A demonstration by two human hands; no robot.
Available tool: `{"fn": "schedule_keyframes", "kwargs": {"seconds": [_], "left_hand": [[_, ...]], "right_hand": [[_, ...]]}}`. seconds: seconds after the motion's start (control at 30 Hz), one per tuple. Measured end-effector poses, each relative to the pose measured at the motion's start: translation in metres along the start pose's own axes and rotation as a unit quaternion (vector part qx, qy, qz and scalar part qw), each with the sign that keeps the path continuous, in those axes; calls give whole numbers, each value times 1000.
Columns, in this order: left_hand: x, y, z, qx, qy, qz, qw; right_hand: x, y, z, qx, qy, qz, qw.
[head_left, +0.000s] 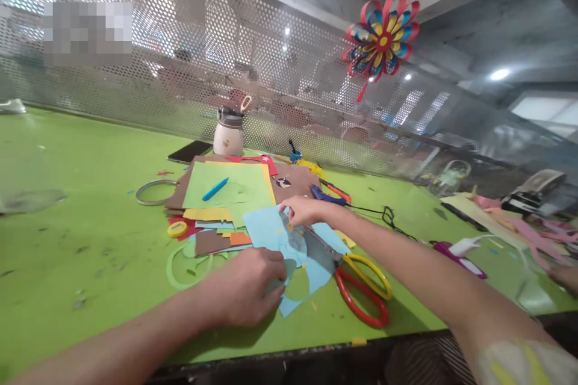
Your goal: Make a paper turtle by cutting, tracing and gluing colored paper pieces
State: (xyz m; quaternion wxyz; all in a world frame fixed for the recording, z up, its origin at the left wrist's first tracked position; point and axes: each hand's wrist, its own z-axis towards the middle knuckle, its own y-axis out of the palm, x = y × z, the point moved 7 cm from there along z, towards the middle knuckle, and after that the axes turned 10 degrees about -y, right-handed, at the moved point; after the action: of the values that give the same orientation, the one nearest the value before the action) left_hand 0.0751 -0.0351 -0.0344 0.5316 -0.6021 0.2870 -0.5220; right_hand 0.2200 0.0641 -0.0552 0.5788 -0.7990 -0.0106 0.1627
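My left hand (246, 289) rests knuckles-up on the green table, its fingers curled onto the near edge of a light blue paper sheet (271, 228) with holes cut out of it. My right hand (303, 210) reaches over the same sheet and pinches a small pale blue cut-out piece (297, 240) between fingertips. Red and yellow handled scissors (361, 286) lie on the sheet's right side, untouched.
A stack of coloured paper (226, 189) with a blue pen (215, 189) lies behind the sheet. Nearby are a tape ring (151, 192), a yellow disc (177, 229), a white jar (228, 132), a phone (189, 151), blue scissors (325, 195) and a paper pinwheel (383, 39) on the mesh screen.
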Motion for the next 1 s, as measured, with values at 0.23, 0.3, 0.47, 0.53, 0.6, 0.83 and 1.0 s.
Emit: {"fn": "schedule_keyframes", "kwargs": {"seconds": [0.23,0.3,0.47,0.53,0.6,0.83,1.0], "left_hand": [[0,0,0,2,0,9,1000],[1,-1,1,-3,-5,10,1000],[0,-1,2,-12,-14,6,1000],[-2,0,2,-13,-19,-1,1000],[-4,2,2,-12,-21,-9,1000],[-4,4,2,-26,-24,-15,999],[-3,1,2,-28,-28,-24,999]], "right_hand": [[1,2,-1,-73,-24,-5,997],[4,5,-3,-77,-28,-6,997],[7,10,-6,-69,-41,-21,997],[7,10,-8,-71,-47,-29,996],[6,10,-10,-74,-52,-37,995],[1,7,-8,-92,-64,-74,991],[-4,8,-9,-132,-71,-87,985]]}}
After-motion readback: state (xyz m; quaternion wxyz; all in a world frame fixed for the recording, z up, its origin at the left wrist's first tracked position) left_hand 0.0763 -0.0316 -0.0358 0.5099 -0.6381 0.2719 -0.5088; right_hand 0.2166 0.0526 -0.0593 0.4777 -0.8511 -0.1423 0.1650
